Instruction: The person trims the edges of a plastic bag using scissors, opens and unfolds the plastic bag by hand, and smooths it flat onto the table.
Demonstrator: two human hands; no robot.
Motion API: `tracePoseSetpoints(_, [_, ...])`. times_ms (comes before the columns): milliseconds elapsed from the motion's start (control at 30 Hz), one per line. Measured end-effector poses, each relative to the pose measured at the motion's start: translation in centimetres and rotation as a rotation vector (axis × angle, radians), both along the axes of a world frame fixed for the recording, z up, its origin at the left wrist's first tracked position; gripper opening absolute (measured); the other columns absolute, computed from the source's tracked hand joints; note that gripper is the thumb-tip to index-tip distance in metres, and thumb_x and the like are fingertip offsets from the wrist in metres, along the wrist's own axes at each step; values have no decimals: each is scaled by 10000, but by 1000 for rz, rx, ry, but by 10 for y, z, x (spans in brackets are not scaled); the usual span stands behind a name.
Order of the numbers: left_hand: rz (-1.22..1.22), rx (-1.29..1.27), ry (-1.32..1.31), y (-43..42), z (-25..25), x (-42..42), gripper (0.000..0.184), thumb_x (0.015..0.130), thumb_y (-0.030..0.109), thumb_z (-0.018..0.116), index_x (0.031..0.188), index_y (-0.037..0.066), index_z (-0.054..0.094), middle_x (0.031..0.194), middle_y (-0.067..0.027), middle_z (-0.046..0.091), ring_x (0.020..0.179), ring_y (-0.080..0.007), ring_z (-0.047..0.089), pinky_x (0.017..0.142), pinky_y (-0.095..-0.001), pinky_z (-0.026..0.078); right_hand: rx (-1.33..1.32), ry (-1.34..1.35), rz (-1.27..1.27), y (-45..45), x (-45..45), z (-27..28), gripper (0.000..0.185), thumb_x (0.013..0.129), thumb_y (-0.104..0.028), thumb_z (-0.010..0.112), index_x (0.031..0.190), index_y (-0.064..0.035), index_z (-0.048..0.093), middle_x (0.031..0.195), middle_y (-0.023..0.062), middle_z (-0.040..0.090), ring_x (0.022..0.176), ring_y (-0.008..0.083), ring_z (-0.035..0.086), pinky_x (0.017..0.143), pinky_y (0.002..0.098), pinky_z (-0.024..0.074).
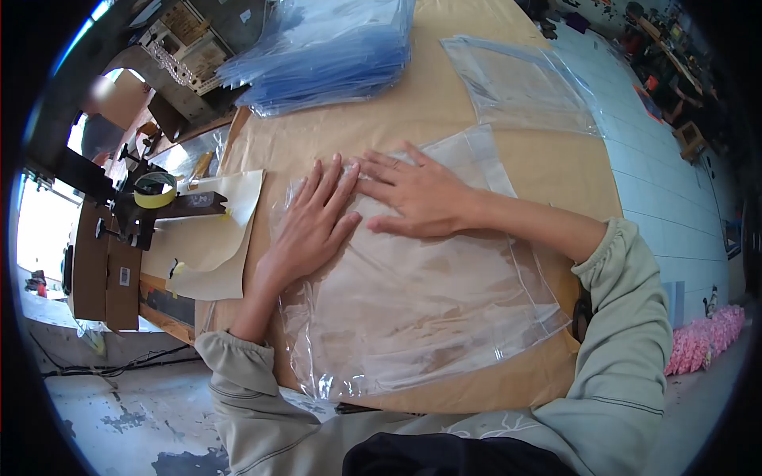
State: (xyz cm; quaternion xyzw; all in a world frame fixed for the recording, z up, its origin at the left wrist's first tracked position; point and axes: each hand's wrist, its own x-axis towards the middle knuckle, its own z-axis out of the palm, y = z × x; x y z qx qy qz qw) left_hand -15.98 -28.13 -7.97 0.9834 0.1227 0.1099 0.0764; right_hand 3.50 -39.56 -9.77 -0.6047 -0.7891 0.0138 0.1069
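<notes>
A clear plastic bag lies flat on the brown-covered table in front of me, its surface wrinkled and shiny near the lower edge. On its upper left part rests my left hand, palm down with the fingers stretched out. My right hand lies flat on the bag's upper middle, fingers spread and pointing left, the fingertips close to those of my left hand. Neither hand grips anything. The palms hide part of the plastic.
A thick stack of bluish clear plastic bags sits at the table's far side. Another clear bag overhangs the right edge. To the left stands a machine with a yellow tape roll, beside a cardboard box. Something pink and fluffy is at right.
</notes>
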Motion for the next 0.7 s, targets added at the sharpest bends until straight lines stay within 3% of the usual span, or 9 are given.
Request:
tracePoseSetpoints(33, [16,-35,37,1,-2,-1,580,948,410,406,1448,139,295,1517,-156,206,1392,-424,132,1114,-486,177,14,-23,-37,-8,5,4,687,920,-618,288,1443,-174,308,1521,103,218,1412,272,177,1116,550,100])
tracePoseSetpoints(233, [39,21,88,-3,4,-2,580,944,426,412,1446,158,301,1517,-154,205,1391,-420,139,1110,-498,186,-60,4,-312,-63,57,14,685,904,-638,303,1434,-205,327,1512,99,249,1410,273,186,1108,576,102])
tracePoseSetpoints(333, [44,48,110,0,3,0,580,942,450,410,1440,168,313,1517,-149,209,1389,-421,147,1111,-498,191,-67,-113,-346,-65,54,18,686,893,-614,382,1447,-218,300,1530,108,194,1420,287,145,1107,580,73])
tracePoseSetpoints(433, [48,118,173,17,7,4,609,944,461,406,1433,112,305,1503,-194,211,1378,-416,192,1107,-497,215,-83,-253,-379,-81,21,40,710,881,-631,387,1450,-217,289,1530,150,162,1423,300,120,1100,592,79])
tracePoseSetpoints(533, [134,133,207,6,22,-3,652,945,444,425,1460,97,227,1520,-190,154,1393,-369,178,1129,-453,192,-131,-1,-141,-116,-24,48,729,863,-650,403,1450,-233,291,1526,182,145,1423,331,95,1078,635,60])
tracePoseSetpoints(567, [53,143,185,-11,33,-11,667,938,370,478,1458,56,203,1512,-215,151,1397,-351,173,1121,-455,214,-160,23,-110,-130,-36,44,728,857,-652,413,1447,-240,301,1528,177,143,1422,340,93,1069,648,55])
tracePoseSetpoints(633, [-104,-17,125,-50,37,-37,723,885,306,571,1450,32,214,1514,-215,146,1397,-395,142,1118,-458,214,-217,76,-52,-153,-53,37,727,844,-656,432,1440,-255,321,1533,166,139,1420,358,89,1050,675,43])
tracePoseSetpoints(667, [-106,-104,209,-74,47,-48,738,866,338,592,1458,82,233,1518,-209,149,1390,-443,114,1110,-516,184,-205,72,-57,-156,-54,36,718,844,-653,432,1437,-261,328,1534,162,139,1420,358,91,1033,694,46])
tracePoseSetpoints(700, [-160,-59,300,-87,43,-61,662,877,493,523,1434,191,332,1515,-214,152,1383,-473,101,1075,-605,173,-190,68,-61,-158,-54,36,709,843,-649,432,1433,-267,336,1535,157,138,1420,358,92,1017,713,49])
